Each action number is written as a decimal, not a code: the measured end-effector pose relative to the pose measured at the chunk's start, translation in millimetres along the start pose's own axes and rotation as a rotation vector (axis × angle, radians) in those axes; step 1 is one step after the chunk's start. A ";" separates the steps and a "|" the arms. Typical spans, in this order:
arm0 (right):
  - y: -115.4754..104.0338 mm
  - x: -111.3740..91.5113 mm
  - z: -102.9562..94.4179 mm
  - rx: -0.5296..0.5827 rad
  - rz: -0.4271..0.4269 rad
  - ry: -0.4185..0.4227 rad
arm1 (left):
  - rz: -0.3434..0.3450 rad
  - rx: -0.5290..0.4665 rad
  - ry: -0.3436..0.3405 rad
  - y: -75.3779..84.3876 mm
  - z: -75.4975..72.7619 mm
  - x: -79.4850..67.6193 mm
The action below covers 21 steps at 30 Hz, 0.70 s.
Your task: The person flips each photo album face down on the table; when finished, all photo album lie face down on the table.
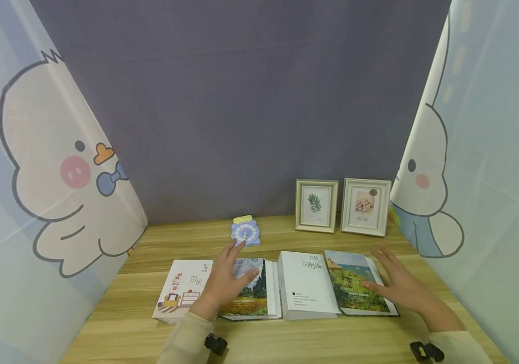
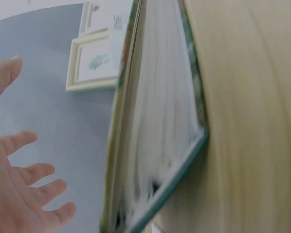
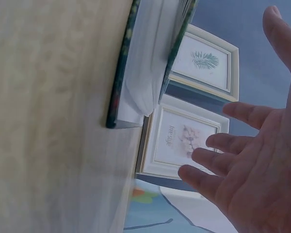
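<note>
Several photo albums lie in a row on the wooden table. My left hand hovers with spread fingers above a photo album with a painted landscape cover, partly hiding it. Left of that hand is a white album with a furniture drawing. A white album with black lettering lies between the hands. Over the right edge of a photo album with a seaside garden painting is my right hand, its fingers extended. In the wrist views the left palm and right palm hold nothing.
Behind the albums stand a picture frame with a green leaf and a picture frame with pink flowers. A purple clock-shaped item lies near the back. A grey curtain closes the back; printed curtains flank the wooden table.
</note>
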State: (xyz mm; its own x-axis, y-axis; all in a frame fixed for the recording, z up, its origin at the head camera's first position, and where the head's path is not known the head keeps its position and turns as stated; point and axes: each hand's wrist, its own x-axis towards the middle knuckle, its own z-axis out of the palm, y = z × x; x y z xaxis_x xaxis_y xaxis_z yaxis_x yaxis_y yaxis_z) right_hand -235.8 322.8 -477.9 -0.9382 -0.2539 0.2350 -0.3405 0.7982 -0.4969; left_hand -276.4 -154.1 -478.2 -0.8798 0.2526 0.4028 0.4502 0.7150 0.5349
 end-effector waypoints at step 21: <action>4.1 -10.6 2.2 0.045 -0.003 0.005 | 0.025 -0.181 -0.178 48.4 42.4 4.0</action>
State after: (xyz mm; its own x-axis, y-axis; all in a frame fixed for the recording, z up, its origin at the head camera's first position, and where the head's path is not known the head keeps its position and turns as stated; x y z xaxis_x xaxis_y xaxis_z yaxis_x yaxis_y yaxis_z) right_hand -227.4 327.5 -484.3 -0.9367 -0.2536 0.2413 -0.3463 0.7717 -0.5334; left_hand -264.7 -90.8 -482.3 -0.8736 0.3914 0.2891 0.4784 0.5824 0.6572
